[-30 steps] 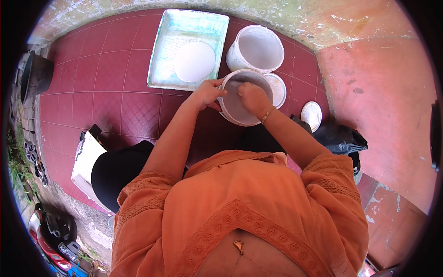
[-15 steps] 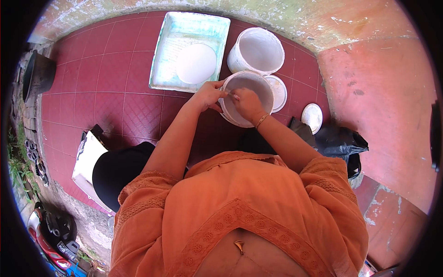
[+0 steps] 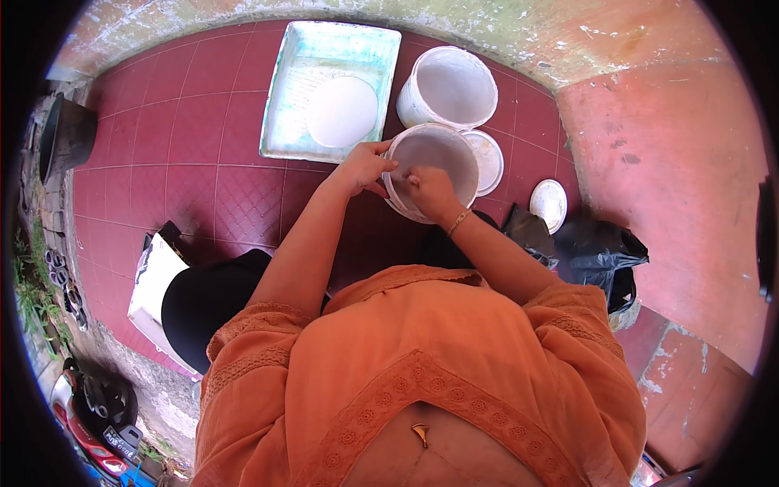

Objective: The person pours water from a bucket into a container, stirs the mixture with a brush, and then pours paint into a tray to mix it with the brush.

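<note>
In front of me stands a whitish bucket point(image 3: 459, 159) with an open top, its inner wall smeared pale. My left hand point(image 3: 365, 169) grips the bucket's left rim, thumb over the edge and fingers outside. My right hand point(image 3: 432, 193) is over the bucket's mouth, closed in a fist and a little blurred. Whatever it holds, if anything, is hidden by the fingers. A second whitish bucket point(image 3: 457, 88), larger, is just beyond. To the left of both lies a shallow white tray point(image 3: 284, 105) with green-blue stains and a smooth round pool of white paint point(image 3: 342, 112) in it.
One round white lid point(image 3: 489, 162) is partly behind the near bucket, another lid point(image 3: 549, 204) farther right. Black plastic bags point(image 3: 596, 252) sit by the right wall point(image 3: 661, 154). A dark tub point(image 3: 69, 134) stands far left on the red tiles point(image 3: 191, 134); a motorcycle point(image 3: 97, 422) is lower left.
My right hand has shifted slightly down inside the bucket's mouth, its fingers drawing away from the left rim. My left hand keeps its grip on the rim.
</note>
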`<state>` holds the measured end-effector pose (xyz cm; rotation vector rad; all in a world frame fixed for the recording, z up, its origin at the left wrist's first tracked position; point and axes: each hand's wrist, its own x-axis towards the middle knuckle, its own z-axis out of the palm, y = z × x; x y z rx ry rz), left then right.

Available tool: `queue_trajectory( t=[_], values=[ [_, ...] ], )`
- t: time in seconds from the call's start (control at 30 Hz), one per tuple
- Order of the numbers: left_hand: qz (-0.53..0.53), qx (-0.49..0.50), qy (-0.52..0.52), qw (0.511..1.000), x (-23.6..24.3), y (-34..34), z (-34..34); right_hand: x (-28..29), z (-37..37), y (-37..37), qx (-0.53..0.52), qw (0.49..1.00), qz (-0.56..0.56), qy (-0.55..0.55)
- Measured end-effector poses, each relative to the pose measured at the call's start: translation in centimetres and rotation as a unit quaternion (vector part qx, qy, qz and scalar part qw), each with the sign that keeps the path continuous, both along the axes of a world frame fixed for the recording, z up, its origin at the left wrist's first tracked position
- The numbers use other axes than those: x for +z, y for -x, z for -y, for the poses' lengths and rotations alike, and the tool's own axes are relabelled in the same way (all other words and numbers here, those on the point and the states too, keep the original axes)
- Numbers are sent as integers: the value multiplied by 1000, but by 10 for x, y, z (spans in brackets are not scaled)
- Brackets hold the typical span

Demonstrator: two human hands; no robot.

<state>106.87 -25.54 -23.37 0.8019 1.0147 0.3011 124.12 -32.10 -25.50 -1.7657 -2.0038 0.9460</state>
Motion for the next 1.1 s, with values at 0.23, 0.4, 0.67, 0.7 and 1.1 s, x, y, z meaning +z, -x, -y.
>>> queue_trajectory(
  t=[0.23, 0.4, 0.67, 0.7, 1.1],
  values=[
    [3, 9, -2, 1000, 0, 1, 1, 2, -27, -38, -1, 986, 113, -122],
    [4, 8, 4, 1000, 0, 1, 0, 5, 0, -14, 35, 986, 165, 18],
    [-6, 7, -4, 1000, 0, 0, 2, 6, -27, -10, -21, 988, 66, -138],
    [-8, 10, -4, 1000, 0, 0, 2, 7, -26, -17, -20, 988, 66, -139],
    [-20, 12, -3, 1000, 5, -1, 1, -3, -5, 4, 6, 999, 32, -22]
  ],
)
